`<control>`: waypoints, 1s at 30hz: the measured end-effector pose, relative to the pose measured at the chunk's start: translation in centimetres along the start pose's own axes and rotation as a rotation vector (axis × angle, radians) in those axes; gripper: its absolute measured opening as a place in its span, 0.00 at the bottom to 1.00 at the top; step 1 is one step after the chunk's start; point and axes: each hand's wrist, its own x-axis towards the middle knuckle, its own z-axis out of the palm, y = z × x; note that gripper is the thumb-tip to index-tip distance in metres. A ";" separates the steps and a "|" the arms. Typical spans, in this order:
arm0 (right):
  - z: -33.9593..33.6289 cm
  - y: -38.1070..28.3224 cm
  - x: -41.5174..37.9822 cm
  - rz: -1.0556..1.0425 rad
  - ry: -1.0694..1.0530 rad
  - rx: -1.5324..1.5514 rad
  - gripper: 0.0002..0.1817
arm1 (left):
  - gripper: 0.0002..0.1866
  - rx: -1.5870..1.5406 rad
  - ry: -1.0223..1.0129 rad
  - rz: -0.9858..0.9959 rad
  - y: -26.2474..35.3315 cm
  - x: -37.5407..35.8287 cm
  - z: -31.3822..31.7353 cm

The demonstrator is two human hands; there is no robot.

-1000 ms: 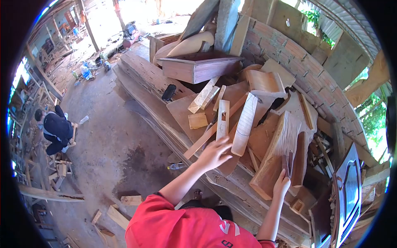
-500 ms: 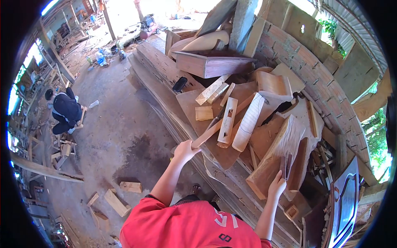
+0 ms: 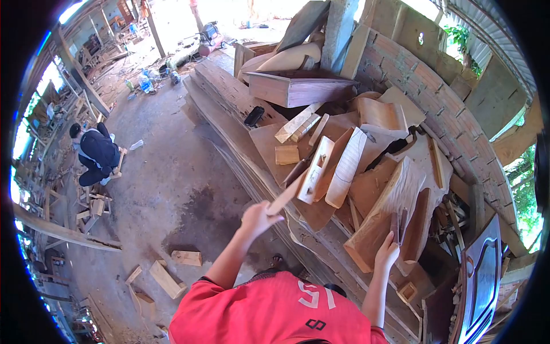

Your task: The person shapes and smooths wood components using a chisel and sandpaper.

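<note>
My left hand (image 3: 256, 221) is closed around the near end of a flat wooden strip (image 3: 285, 198), which points up and away toward the wood pile. Close to the strip's far end lies a pale wooden block with slots cut in it (image 3: 316, 170). Beside that block rests a long whitish rounded piece of wood (image 3: 346, 167). On the right, the fingers of my right hand (image 3: 387, 252) are closed at the lower end of a slim dark piece (image 3: 399, 225), against a large carved wooden piece (image 3: 375, 221). What exactly this dark piece is, I cannot tell.
Long thick planks (image 3: 229, 123) run under the pile. A drawer-like wooden box (image 3: 303, 89) sits at its back, before a brick wall (image 3: 424, 80). A dark panelled door (image 3: 480, 281) leans at right. Another person (image 3: 96, 152) crouches at left. Offcuts (image 3: 166, 279) lie on the floor.
The strip in my left hand has swung and looks shorter, its far end now by the slotted block, which is more tilted. My right hand keeps its hold. The view has shifted slightly.
</note>
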 end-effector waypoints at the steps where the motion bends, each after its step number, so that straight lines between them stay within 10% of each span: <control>1: 0.0 -0.1 -0.1 0.004 -0.001 0.002 0.21 | 0.26 -0.016 -0.029 0.030 0.4 -0.6 1.0; 10: -0.3 -0.4 -0.1 -0.061 0.015 0.009 0.20 | 0.27 -0.134 -0.347 -0.102 0.6 -1.0 3.1; 21: -1.0 -1.3 -0.5 -0.084 0.033 0.089 0.20 | 0.27 -0.374 -0.181 -0.224 -0.2 3.0 3.2; 30: -1.6 -1.8 -0.8 -0.024 0.074 0.137 0.20 | 0.27 -0.215 0.307 0.376 8.3 3.2 3.3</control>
